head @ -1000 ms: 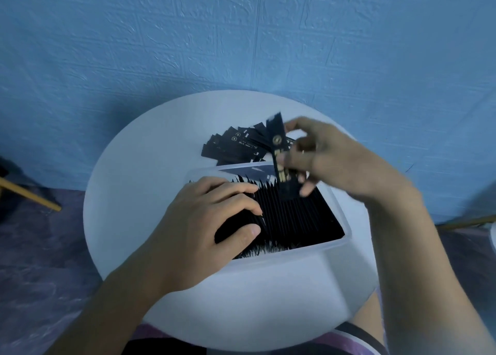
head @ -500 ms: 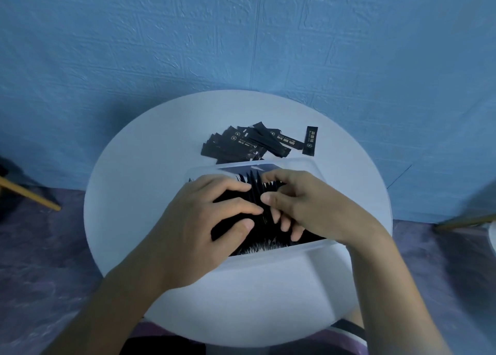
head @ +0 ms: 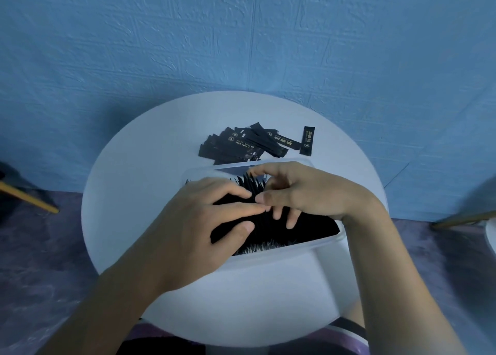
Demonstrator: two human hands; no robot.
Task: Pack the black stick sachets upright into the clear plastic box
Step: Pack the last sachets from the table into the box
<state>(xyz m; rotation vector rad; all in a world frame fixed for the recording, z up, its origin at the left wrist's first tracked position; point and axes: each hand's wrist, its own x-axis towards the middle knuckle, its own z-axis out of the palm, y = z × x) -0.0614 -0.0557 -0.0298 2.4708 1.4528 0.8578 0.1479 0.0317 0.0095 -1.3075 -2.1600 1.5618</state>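
Update: a second ago the right hand held one black stick sachet above the far edge of the clear plastic box; that sachet is no longer raised and the hand is down inside the box, so I read it as slotted into the row; right middle and ring fingertips rest on the packed sachets, thumb and index curled near the upright tips at the far end; can't tell whether they pinch a sachet or just seat it; left hand hasn't budged, fingers curled over the left part of the row with thumb on the near side, gripping the bundle so it stays upright; box looks nearly full, small gap at the far wall; loose pile of sachets lies flat on the bench just behind the box, lone sachet just right of it; several cycles left, and I'd expect the fit to tighten
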